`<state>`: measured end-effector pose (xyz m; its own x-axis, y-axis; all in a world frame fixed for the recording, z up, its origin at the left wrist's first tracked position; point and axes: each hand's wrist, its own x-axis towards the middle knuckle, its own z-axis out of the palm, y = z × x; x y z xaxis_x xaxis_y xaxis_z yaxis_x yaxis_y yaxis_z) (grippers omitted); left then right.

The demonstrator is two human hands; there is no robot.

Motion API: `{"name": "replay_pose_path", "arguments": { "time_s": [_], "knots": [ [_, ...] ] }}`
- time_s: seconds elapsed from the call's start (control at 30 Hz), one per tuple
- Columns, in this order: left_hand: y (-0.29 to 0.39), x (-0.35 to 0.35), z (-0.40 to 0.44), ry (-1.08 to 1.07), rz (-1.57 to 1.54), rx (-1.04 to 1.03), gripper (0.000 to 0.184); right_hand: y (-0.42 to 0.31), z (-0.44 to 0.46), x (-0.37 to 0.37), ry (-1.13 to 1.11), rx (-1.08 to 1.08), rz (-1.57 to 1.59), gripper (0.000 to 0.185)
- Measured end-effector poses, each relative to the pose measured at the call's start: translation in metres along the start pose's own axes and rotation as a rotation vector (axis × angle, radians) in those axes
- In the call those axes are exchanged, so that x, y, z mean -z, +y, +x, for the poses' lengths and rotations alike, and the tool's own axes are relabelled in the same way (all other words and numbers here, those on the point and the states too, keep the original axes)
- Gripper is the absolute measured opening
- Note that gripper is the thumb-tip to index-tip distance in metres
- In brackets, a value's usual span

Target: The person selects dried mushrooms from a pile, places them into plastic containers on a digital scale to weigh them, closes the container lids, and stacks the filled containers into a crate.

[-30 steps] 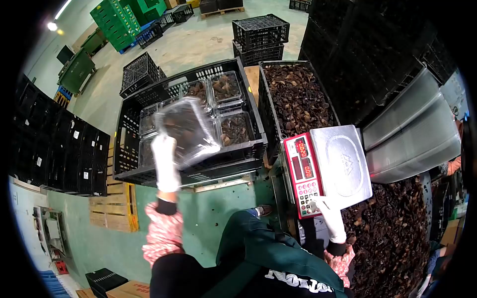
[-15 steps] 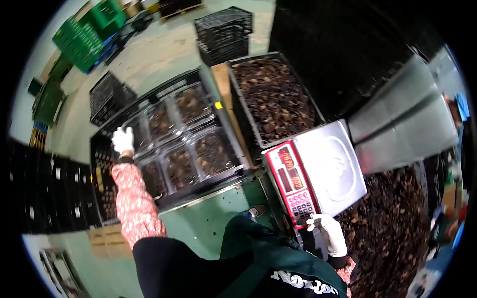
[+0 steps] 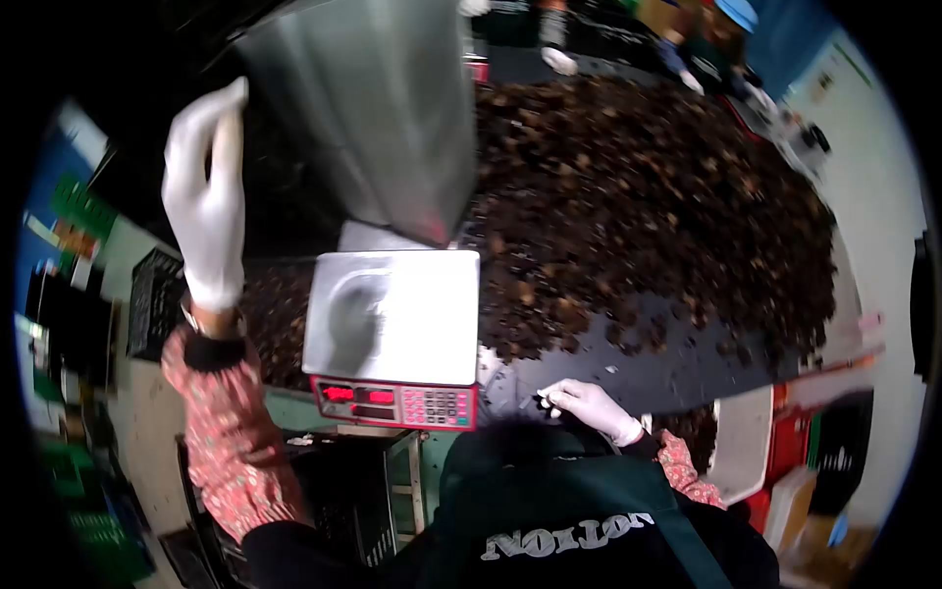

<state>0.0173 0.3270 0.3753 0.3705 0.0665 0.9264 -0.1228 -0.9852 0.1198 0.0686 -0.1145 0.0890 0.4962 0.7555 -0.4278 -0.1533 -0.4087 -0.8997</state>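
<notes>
Has the digital scale [image 3: 392,316] just left of the frame's centre, with bare plate and lit red display. Raises the left hand [image 3: 206,196] at upper left, with thumb and fingers arched around a gap and tips close together; shows nothing clearly in the grip, too blurred to tell if fully closed. Leans the stack of clear plastic containers [image 3: 378,118] beyond the scale, near that hand. Keeps the right hand [image 3: 589,407] low, right of the scale, with fingers curled by small dark bits; cannot tell if gripping any. Shows a broad heap of dark dried pieces [image 3: 628,206] at upper right, similar pieces in the container [image 3: 273,324] left of the scale, and a white bin [image 3: 743,442] at lower right.
</notes>
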Motion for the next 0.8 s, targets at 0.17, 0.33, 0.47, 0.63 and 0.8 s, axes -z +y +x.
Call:
{"name": "replay_pose_path", "arguments": {
  "time_s": [0.17, 0.33, 0.47, 0.63, 0.8],
  "knots": [
    [0.022, -0.129, 0.115, -0.239, 0.573, -0.100, 0.042, 0.043, -0.046, 0.031, 0.292, 0.089, -0.080, 0.026],
    [-0.085, -0.183, 0.177, -0.677, 0.118, 0.293, 0.044, 0.093, -0.095, 0.052, 0.547, -0.054, 0.228, 0.026],
    [-0.099, -0.179, 0.183, -0.732, -0.237, 0.469, 0.060, 0.116, -0.115, 0.065, 0.636, -0.144, 0.242, 0.030],
    [-0.077, -0.171, 0.198, -0.760, 0.123, 0.300, 0.060, 0.113, -0.109, 0.085, 0.689, -0.221, 0.134, 0.029],
    [-0.100, -0.093, 0.178, -0.235, 0.482, 0.055, 0.042, 0.131, -0.076, 0.112, 1.009, 0.412, -0.891, 0.026]
  ]
}}
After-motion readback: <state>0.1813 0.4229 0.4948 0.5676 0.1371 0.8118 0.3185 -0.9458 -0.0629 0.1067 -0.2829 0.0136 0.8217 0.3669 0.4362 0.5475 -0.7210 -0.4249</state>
